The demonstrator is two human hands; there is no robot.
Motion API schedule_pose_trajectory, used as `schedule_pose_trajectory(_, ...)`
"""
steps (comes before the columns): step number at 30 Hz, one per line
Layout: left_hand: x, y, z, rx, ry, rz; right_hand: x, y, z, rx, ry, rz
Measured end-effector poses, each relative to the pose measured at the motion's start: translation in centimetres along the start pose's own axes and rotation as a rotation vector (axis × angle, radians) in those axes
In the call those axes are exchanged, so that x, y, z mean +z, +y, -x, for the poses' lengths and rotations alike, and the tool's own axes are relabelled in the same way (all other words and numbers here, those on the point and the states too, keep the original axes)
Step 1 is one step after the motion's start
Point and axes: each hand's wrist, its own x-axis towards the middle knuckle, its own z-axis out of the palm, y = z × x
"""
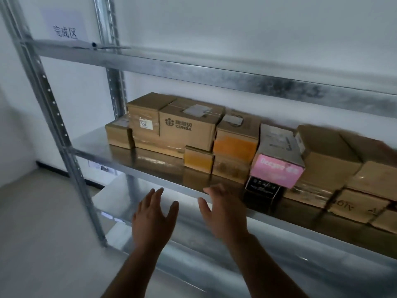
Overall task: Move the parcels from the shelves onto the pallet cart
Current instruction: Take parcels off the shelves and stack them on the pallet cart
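Because the CONBA carton point(187, 127), stacked among the parcels on the middle shelf point(120, 151), looks stiff, taped and fairly light, its two short ends seem the best hold, its long axis running along the shelf, while the left hand point(153, 220) and right hand point(221, 214) reach in empty, fingers spread.

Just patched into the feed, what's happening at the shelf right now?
A person stands at a metal shelving rack with both hands raised and open, the left hand and right hand in front of the middle shelf's edge, holding nothing. A row of cardboard parcels sits on that shelf, among them a CONBA box and a pink box stacked on a black one. No parcel has been grasped at this moment, and the pallet cart is out of view.
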Motion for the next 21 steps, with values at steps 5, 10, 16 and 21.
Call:
schedule_pose_trajectory(5, -1.1, -3.8, -4.0, -0.08, 0.028, 0.008, 5.1, -3.0, -4.2, -0.01, -0.054, -0.057)
schedule_pose_trajectory(10, -2.5, -6.5, -11.0, -0.032, 0.043, -0.061, 9.8, -5.6, -10.2, 0.023, -0.034, -0.107)
schedule_pose_trajectory(16, -4.6, -8.4, -20.7, 0.031, 0.056, -0.128, 12.6, -8.7, -18.7, 0.071, 0.024, -0.069)
schedule_pose_trajectory(21, -4.7, -10.8, -26.5, 0.068, 0.035, -0.149, 15.2, -10.4, -23.7, 0.121, -0.01, -0.063)
